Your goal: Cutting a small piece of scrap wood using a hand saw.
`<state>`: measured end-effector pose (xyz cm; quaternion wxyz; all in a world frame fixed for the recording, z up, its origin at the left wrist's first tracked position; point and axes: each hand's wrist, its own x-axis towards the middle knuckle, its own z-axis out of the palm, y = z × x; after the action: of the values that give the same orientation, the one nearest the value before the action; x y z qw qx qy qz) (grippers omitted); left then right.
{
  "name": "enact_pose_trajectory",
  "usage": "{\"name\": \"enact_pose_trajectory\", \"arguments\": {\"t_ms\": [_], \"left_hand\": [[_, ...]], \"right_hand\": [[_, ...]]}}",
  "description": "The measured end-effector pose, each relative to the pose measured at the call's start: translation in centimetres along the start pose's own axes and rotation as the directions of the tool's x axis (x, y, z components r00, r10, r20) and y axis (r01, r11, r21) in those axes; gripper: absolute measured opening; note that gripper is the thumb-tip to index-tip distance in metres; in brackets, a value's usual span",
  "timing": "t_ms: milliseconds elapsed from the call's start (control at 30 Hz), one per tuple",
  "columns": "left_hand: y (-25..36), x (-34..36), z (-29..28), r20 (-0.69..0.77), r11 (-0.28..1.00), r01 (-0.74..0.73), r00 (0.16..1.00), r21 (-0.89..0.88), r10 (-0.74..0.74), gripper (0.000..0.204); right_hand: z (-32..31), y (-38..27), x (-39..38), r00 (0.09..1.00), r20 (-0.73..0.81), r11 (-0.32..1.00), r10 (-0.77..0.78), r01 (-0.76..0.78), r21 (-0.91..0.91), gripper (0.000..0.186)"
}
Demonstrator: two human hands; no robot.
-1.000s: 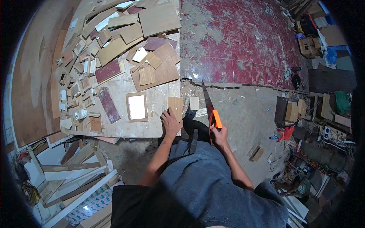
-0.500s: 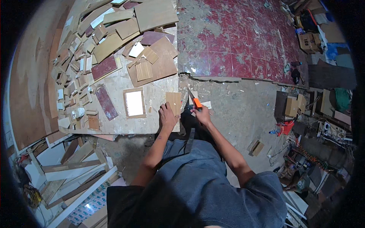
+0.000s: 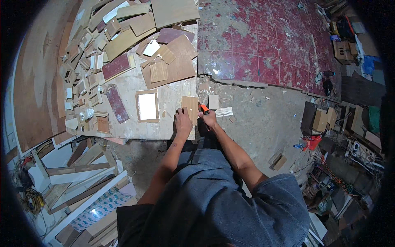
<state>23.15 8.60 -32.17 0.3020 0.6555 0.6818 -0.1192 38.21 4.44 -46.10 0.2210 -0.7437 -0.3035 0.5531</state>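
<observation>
A small rectangular wooden board (image 3: 190,103) lies at the right edge of the worktable. My left hand (image 3: 183,120) rests on its near left part with the fingers bent over it, holding it down. Just off the table edge, my right hand (image 3: 209,118) is closed around the orange and black handle of a hand saw (image 3: 203,109). The handle is beside the board's right edge; the saw's blade is mostly hidden now. Left of my left hand lies a wooden frame (image 3: 153,120) around a bright white panel.
Wooden offcuts (image 3: 158,72) and boards are heaped over the table's far and left parts. Right of the table, scraps (image 3: 224,111) lie on the concrete floor (image 3: 255,119), below a raised red tiled floor (image 3: 267,49). Timber (image 3: 78,177) is piled at lower left.
My right hand has moved left and slightly up, bringing the saw handle to the board's edge. The blade that showed before is mostly out of sight. My left hand stays on the board.
</observation>
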Motion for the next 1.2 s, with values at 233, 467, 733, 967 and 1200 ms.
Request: {"name": "enact_pose_trajectory", "arguments": {"t_ms": [233, 467, 733, 967, 1200], "left_hand": [[0.2, -0.3, -0.8, -0.016, 0.998, 0.037, 0.999, 0.059, -0.036, 0.071], [-1.7, 0.6, -0.1, -0.087, 0.981, -0.042, 0.996, -0.188, 0.026, 0.071], [-2.4, 1.0, 0.1, -0.128, 0.966, -0.035, 0.992, -0.257, 0.001, 0.072], [-1.5, 0.6, -0.3, -0.102, 0.966, -0.027, 0.995, -0.258, 0.001, 0.074], [-2.5, 0.7, -0.1, -0.098, 0.965, -0.056, 0.995, -0.257, 0.031, 0.075]], "right_hand": [[-2.5, 1.1, -2.3, 0.995, -0.103, 0.957, 0.001, -0.03, -0.287, 0.04], [-6.4, -0.4, -5.1, 0.974, -0.226, 0.916, 0.027, -0.114, -0.384, 0.043], [-5.9, -2.9, -4.4, 0.961, -0.261, 0.949, -0.089, 0.003, -0.315, 0.028], [-2.6, -2.8, -1.2, 0.979, -0.195, 0.992, -0.068, 0.045, -0.121, 0.043], [0.7, -4.9, -1.5, 0.998, -0.066, 1.0, -0.017, 0.018, 0.019, 0.039]]}}
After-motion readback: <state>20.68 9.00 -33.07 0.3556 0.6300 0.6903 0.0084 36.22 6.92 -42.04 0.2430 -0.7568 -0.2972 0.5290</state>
